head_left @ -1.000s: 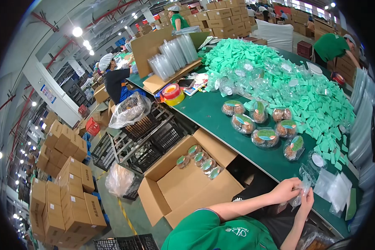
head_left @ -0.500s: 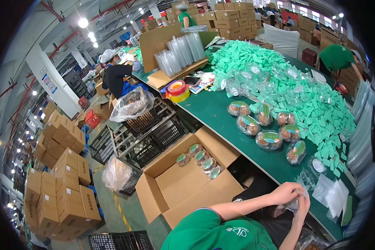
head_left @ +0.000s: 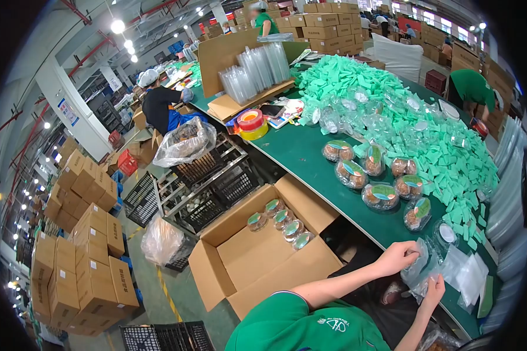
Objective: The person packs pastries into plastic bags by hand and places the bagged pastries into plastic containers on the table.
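My left hand point(head_left: 399, 258) is closed on one edge of a clear plastic bag point(head_left: 417, 266) at the table's near edge. Opposite it, my right hand point(head_left: 432, 290) pinches the bag's other side, so the film stretches between both hands. Whether anything lies inside the bag I cannot tell. Just beyond my hands are a clear plastic box point(head_left: 446, 233) and a stack of flat clear bags point(head_left: 466, 273). Several clear boxes of brown round food point(head_left: 380, 196) with green labels stand farther along the table.
An open carton point(head_left: 257, 257) left of me holds several labelled boxes point(head_left: 283, 219). Green foam pieces point(head_left: 357, 82) heap over the green table point(head_left: 310, 169). Tape rolls point(head_left: 251, 121) and clear trays point(head_left: 255, 73) are at the far side. Black crates point(head_left: 211, 193) stand left; co-workers point(head_left: 158, 105) work beyond.
My hands have moved apart, the right one lower, and the plastic bag between them is now spread wider. The co-worker at the right has shifted lower beside the cartons.
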`<state>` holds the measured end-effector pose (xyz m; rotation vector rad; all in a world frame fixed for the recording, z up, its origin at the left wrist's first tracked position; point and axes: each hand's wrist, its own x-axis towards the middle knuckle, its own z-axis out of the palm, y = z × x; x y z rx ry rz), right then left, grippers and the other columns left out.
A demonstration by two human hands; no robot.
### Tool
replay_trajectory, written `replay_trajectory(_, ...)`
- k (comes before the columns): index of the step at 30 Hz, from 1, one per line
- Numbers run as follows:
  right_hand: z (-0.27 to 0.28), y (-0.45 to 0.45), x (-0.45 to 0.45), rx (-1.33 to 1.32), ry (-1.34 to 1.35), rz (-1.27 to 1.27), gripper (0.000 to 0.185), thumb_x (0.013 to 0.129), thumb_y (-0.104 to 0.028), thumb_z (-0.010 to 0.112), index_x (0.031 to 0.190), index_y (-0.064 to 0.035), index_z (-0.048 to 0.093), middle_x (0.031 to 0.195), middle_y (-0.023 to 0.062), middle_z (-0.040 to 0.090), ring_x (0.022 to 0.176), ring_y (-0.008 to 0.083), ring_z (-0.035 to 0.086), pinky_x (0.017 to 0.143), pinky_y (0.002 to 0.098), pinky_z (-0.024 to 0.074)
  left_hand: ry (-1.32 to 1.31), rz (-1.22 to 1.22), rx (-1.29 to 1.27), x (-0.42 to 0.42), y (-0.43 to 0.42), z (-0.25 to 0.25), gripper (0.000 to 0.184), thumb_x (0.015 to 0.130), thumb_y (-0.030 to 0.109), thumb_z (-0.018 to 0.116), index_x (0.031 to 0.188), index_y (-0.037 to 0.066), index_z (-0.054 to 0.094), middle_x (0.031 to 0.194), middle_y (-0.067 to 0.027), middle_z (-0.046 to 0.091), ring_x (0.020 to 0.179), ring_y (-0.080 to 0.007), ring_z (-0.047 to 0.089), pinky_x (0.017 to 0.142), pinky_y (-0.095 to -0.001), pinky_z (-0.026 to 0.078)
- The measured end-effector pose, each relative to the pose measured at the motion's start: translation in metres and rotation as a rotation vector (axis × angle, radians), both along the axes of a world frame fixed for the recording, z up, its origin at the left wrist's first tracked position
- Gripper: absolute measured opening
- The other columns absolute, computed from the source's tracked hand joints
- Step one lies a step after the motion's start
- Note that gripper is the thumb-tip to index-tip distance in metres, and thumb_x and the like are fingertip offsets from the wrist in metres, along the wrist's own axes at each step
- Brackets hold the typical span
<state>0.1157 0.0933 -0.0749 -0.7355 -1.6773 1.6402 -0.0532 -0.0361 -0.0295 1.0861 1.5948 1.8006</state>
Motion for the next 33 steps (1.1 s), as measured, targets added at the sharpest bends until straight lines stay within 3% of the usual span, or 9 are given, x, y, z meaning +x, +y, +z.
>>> replay_trajectory(6,0.011,-0.010,0.000,-0.030,0.035,0.007,0.018,0.084,0.001,0.047,0.100,0.0027,0.055,0.089,0.0012,0.058,0.077,0.0061,0.052,0.070,0.0199,0.0411,0.090,0.043,-0.029,-0.001,-0.001,0.002,0.013,0.082,0.013,0.059,0.080,0.000,0.056,0.063,-0.0037,0.049,0.056,-0.0103,0.043,0.053,-0.0270,0.038)
replay_trajectory(10,0.023,-0.033,-0.010,-0.039,0.038,0.124,0.019,0.083,0.001,0.047,0.100,0.0030,0.055,0.087,-0.0001,0.056,0.075,0.0043,0.050,0.066,0.0183,0.0397,0.211,0.029,-0.076,0.009,-0.001,0.008,0.012,0.080,0.013,0.059,0.080,0.001,0.058,0.072,-0.0091,0.054,0.060,-0.0211,0.051,0.056,-0.0312,0.041)
replay_trajectory(13,0.027,-0.040,-0.019,-0.037,0.025,0.125,0.019,0.083,0.000,0.048,0.100,0.0037,0.056,0.085,-0.0007,0.056,0.072,0.0037,0.049,0.063,0.0174,0.0388,0.243,-0.056,0.074,0.019,0.009,-0.008,0.014,0.082,0.013,0.057,0.080,-0.001,0.057,0.072,-0.0110,0.054,0.065,-0.0220,0.052,0.059,-0.0315,0.041)
replay_trajectory(23,0.006,-0.024,-0.010,-0.164,0.090,0.102,0.018,0.086,-0.010,0.051,0.098,0.0026,0.059,0.087,0.0021,0.060,0.076,0.0078,0.055,0.065,0.0214,0.0430,0.148,-0.293,-0.001,0.020,0.004,-0.002,0.020,0.079,0.016,0.063,0.086,-0.001,0.054,0.070,-0.0027,0.047,0.064,-0.0114,0.045,0.058,-0.0273,0.039)
replay_trajectory(25,0.007,-0.024,-0.008,-0.220,0.072,0.053,0.018,0.088,-0.013,0.052,0.096,0.0019,0.059,0.085,0.0017,0.059,0.073,0.0076,0.055,0.063,0.0217,0.0428,0.002,-0.332,-0.022,0.020,0.007,-0.005,0.017,0.079,0.013,0.062,0.086,-0.001,0.054,0.069,-0.0010,0.048,0.064,-0.0087,0.045,0.058,-0.0258,0.039)
replay_trajectory(31,0.002,-0.014,-0.001,-0.202,0.074,0.102,0.017,0.088,-0.014,0.054,0.093,0.0005,0.059,0.080,-0.0001,0.059,0.066,0.0047,0.052,0.057,0.0191,0.0401,-0.163,-0.314,-0.068,0.019,0.008,-0.004,0.011,0.082,0.009,0.060,0.086,0.000,0.055,0.071,-0.0001,0.054,0.066,-0.0054,0.046,0.059,-0.0224,0.040)
replay_trajectory(33,0.001,-0.012,0.000,-0.177,0.075,0.043,0.011,0.087,-0.011,0.052,0.085,-0.0010,0.058,0.072,-0.0039,0.054,0.060,0.0023,0.046,0.052,0.0178,0.0334,-0.193,-0.297,-0.077,0.016,0.009,-0.008,0.011,0.083,0.009,0.059,0.087,0.000,0.055,0.072,-0.0003,0.054,0.066,-0.0052,0.046,0.059,-0.0222,0.040)
